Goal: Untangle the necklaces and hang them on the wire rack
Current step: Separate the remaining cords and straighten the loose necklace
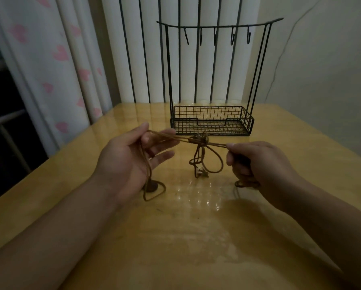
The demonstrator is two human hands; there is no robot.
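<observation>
The wire rack (212, 80) stands upright at the far middle of the table (196, 237), its basket tray (212, 121) at the bottom and its hooks (215, 36) up along the top bar. Just in front of the rack, the tangled necklaces (198, 141) hang in the air above the table. The left hand (125, 162) sits left of the knot, the right hand (259, 164) right of it. Loose cord ends trail on the table before the rack. A curtain (56, 59) hangs to the rack's left, vertical bars (146, 49) behind it.
</observation>
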